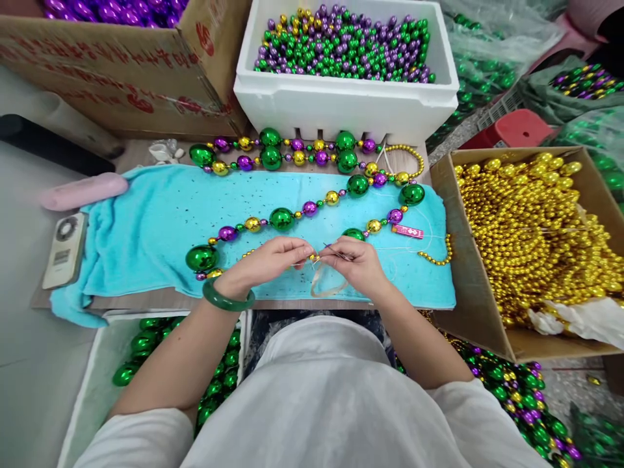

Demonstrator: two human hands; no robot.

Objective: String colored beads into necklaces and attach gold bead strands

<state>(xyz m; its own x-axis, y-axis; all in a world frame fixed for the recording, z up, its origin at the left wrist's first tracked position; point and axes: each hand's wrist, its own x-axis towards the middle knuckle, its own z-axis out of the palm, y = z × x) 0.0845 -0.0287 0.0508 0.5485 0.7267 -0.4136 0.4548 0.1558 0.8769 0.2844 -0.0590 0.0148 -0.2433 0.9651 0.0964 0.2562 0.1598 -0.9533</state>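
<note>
My left hand, a green bangle at its wrist, is closed in a pinch on the end of a bead string of green, purple and gold balls. My right hand is closed just beside it, with a thin dark metal tool in its fingers; its exact kind is unclear. Small gold beads and pale thread show between the fingertips. Under the hands hangs a loop of cream ribbon. The string bends across a turquoise towel, partly hidden by my hands.
A second bead string lies behind the towel. A white foam box of beads stands at the back, a carton of gold beads at right. A pink lighter, a white device and a pink cylinder lie around.
</note>
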